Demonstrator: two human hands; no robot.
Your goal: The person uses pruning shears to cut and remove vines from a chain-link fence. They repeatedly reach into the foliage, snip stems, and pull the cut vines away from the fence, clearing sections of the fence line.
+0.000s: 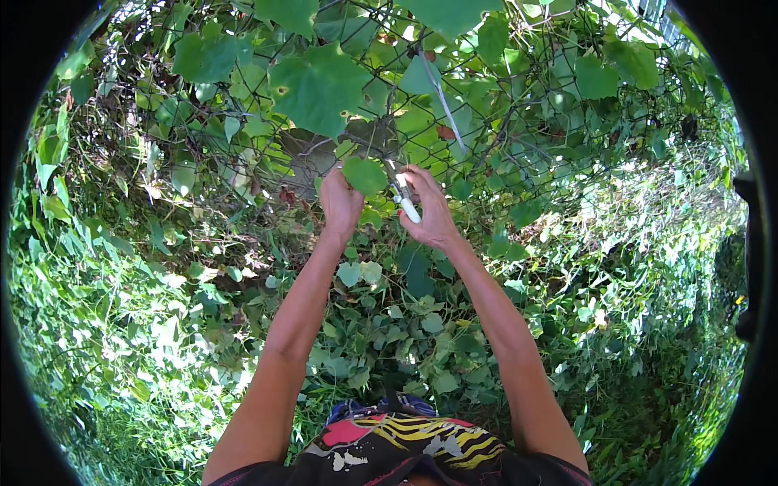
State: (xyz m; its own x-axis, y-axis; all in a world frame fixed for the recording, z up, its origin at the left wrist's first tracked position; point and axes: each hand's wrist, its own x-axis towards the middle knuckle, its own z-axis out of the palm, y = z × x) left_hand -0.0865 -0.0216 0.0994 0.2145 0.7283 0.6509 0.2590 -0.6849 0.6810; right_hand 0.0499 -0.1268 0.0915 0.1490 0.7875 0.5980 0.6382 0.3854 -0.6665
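Observation:
My right hand (428, 206) is closed around pruning shears (408, 203) with pale handles and a spring between them. Their blades point up and left into the vines at a wire mesh fence (504, 130); what lies between the blades cannot be made out. Just to the left, my left hand (341, 203) is raised to the same tangle with its fingers curled, partly behind a round green leaf (364, 175). Whether it grips a stem is hidden. A large lobed leaf (319, 90) hangs above both hands.
Leafy vines cover the fence across the upper view. A dry, pale stick (444, 100) slants down over the mesh. Dense low plants (419, 328) grow below my hands and on both sides. A dark object (750, 255) stands at the far right rim.

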